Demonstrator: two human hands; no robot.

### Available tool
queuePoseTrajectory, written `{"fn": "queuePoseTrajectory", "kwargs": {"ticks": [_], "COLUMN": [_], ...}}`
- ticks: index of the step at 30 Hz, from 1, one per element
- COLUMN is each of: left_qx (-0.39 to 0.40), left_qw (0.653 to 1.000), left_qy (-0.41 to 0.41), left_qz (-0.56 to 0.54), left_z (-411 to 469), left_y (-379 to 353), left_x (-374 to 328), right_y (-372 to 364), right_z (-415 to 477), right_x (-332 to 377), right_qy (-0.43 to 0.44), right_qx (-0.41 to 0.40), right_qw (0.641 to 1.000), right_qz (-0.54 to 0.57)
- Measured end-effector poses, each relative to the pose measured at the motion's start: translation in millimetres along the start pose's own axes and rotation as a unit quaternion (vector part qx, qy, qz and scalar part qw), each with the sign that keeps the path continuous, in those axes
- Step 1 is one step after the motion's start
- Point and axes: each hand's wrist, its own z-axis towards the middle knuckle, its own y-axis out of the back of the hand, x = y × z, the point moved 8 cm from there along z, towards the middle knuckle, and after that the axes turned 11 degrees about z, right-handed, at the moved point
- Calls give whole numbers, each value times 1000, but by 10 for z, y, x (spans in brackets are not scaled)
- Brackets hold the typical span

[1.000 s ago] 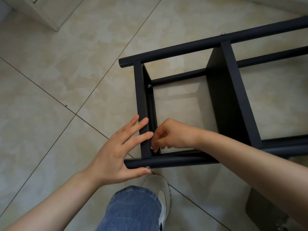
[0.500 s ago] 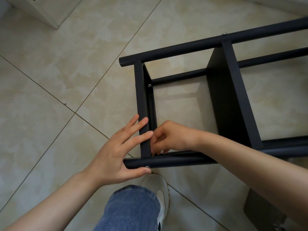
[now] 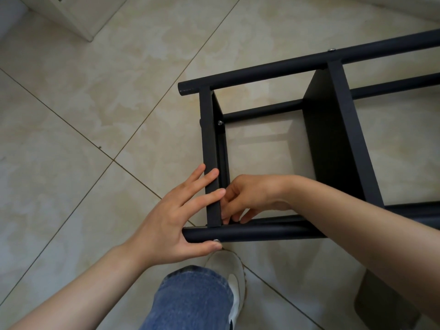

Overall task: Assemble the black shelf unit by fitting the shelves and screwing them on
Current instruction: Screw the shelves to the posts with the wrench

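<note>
The black shelf unit lies on its side on the tiled floor, its near tube (image 3: 262,233) running left to right. My left hand (image 3: 171,220) presses straight fingers against the edge of the end shelf (image 3: 209,139), and its thumb sits under the near tube beside a silver screw head (image 3: 216,240). My right hand (image 3: 257,194) reaches inside the frame. Its curled fingertips pinch a small fastener at the corner where the end shelf meets the near tube; the fastener itself is hidden. A middle shelf (image 3: 333,139) stands fitted further right. Another screw (image 3: 220,122) shows at the end shelf's far corner.
My leg in jeans (image 3: 190,298) and a white shoe (image 3: 232,270) are right below the near tube. A dark flat object (image 3: 371,303) lies on the floor at bottom right. A white cabinet corner (image 3: 78,17) stands at top left. Beige tiles spread to the left.
The fingers of my right hand have shifted slightly at the shelf's near corner. My left hand and the shelf unit have stayed in place.
</note>
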Motion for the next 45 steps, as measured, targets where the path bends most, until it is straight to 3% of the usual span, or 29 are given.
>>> {"fn": "queuePoseTrajectory", "kwargs": {"ticks": [4,14,45], "left_qx": [-1,1,-2], "left_qw": [1000,1000,1000], "left_qy": [0,1,7], "left_qz": [-5,-8,-10], "left_z": [-3,11,17], "left_y": [-9,6,18], "left_x": [4,-21,-47], "right_y": [-44,-12,-16], "right_z": [15,82,32], "right_x": [-72,-103,-104], "right_qy": [-27,-27,-31], "right_qx": [22,-25,11], "right_qw": [999,999,998], "right_qz": [13,-4,51]}}
